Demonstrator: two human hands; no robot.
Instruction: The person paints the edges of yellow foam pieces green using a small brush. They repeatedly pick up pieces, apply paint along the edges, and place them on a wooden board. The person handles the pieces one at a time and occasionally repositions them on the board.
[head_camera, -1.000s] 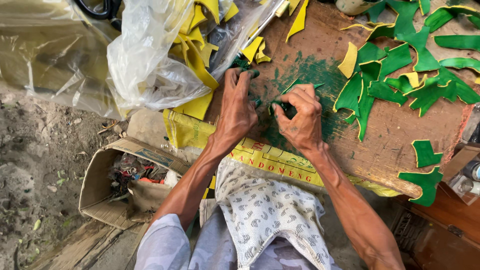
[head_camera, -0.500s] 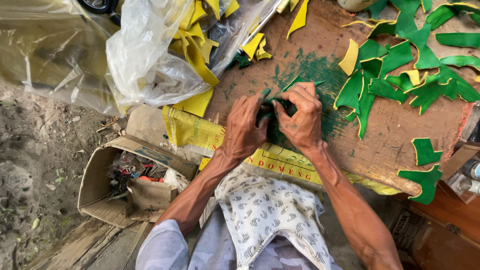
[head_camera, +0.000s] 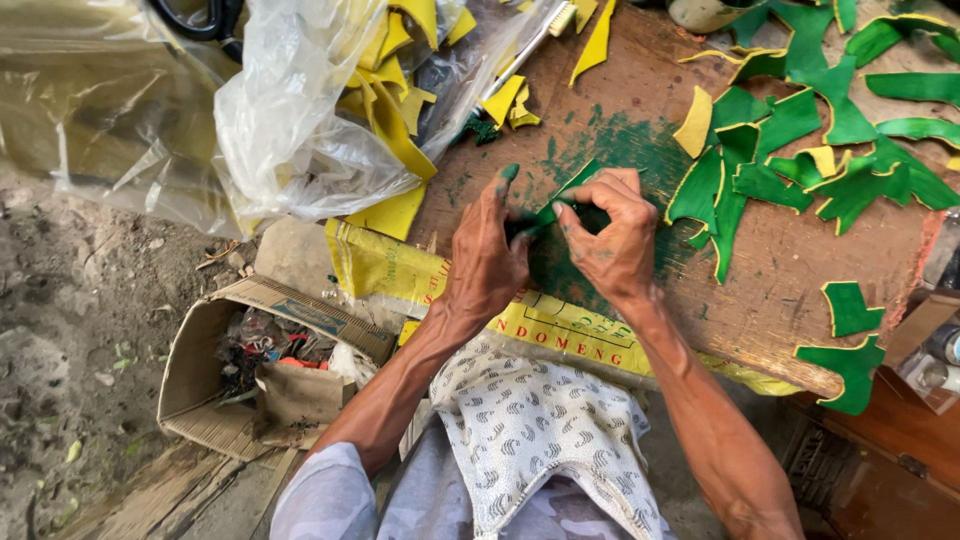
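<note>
A small green piece (head_camera: 560, 200), thin and flat like a cut strip of painted sheet, is pinched between both hands over the wooden board (head_camera: 780, 290). It tilts, one pointed end rising toward the board's far edge, the other hidden behind the fingers. It sits above a dark green paint smear near the board's middle, a little toward its near left edge.
</note>
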